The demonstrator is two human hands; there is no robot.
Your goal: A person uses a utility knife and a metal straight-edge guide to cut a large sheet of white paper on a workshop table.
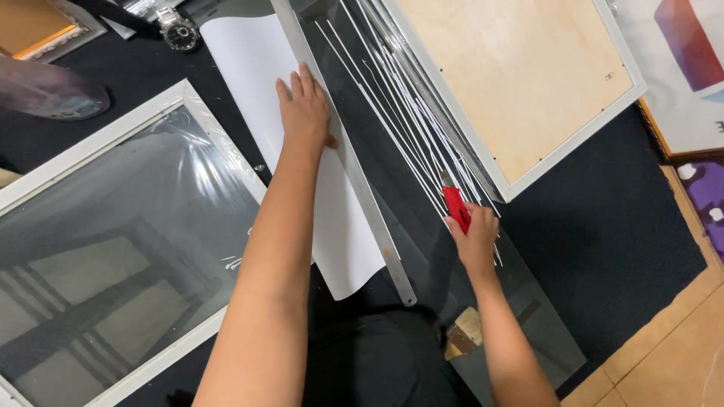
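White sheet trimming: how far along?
Done: many thin white strips already lie cut beside the metal ruler. In hand: the left hand presses the ruler onto the white sheet; the right hand holds a red cutter over the strips. Left: most of the sheet looks uncut; the white frame lies aside.

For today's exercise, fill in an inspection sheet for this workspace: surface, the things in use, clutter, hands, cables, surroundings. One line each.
Surface: black mat, mostly covered.
Things in use: white sheet under a long metal ruler; red knife; thin white strips lying on a clear pane.
Clutter: wristwatch at the top; a small wood block below the pane.
Hands: left hand flat on sheet and ruler; right hand grips the knife.
Cables: nothing seen.
Surroundings: glazed white frame at left; white frame showing its wooden back at right; prints at far right; tan tiled floor.
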